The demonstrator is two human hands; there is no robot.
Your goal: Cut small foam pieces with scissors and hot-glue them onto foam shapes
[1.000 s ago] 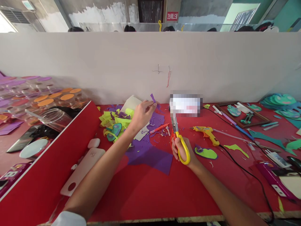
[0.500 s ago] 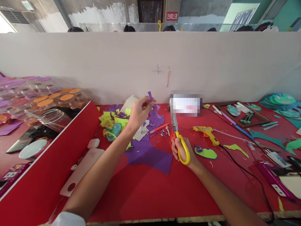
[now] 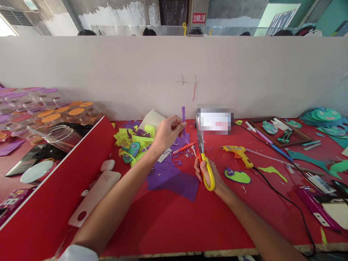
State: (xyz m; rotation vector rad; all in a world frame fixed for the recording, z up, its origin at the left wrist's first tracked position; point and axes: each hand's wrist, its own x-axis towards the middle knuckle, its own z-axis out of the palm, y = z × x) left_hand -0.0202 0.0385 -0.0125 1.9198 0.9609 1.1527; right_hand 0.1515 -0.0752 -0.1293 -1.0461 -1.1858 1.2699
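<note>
With fingers [image 3: 179, 127] of the left hand [image 3: 167, 133] pinching a purple strip [image 3: 183, 114] toward the desk's [image 3: 168, 224] far edge in the head view, those of the right hand [image 3: 216, 177] curled round scissors [image 3: 203, 156]. Could slip from too loose a pinch, or bend under crooked blades [image 3: 200, 137]. Standing upright above the left fingertips, lower end between them, apart from the blades.

The head camera looks forward (and down).
</note>
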